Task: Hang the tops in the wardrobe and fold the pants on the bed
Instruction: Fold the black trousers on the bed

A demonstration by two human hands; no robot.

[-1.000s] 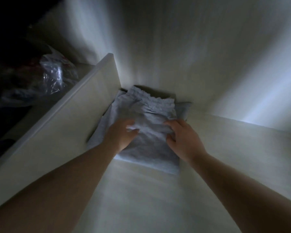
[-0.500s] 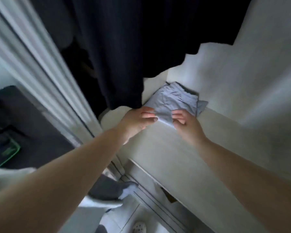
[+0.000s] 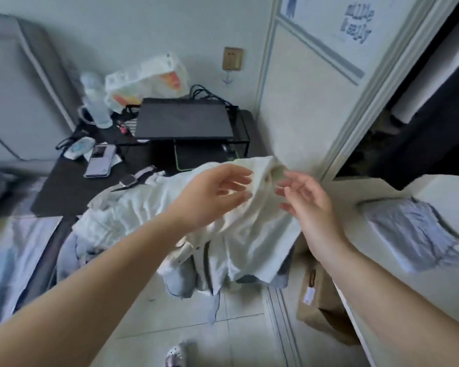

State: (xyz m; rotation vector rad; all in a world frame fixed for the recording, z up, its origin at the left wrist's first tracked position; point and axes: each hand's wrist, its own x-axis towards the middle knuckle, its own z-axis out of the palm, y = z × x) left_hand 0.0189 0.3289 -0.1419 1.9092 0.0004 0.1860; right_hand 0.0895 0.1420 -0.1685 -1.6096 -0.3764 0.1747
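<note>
both hands hang open and empty over the cream top (image 3: 249, 221) heaped on the clothes pile, left hand (image 3: 212, 192) over its middle, right hand (image 3: 306, 200) beside its raised fold, folded pants (image 3: 414, 234) well off right on the wardrobe shelf (image 3: 355, 186).

A white paper sheet (image 3: 354, 23) stuck on the pale wardrobe door panel (image 3: 300, 102) carries two lines of grey-blue block lettering, too blurred to read. A small white label (image 3: 308, 297) on the brown paper bag (image 3: 321, 308) is also illegible.
</note>
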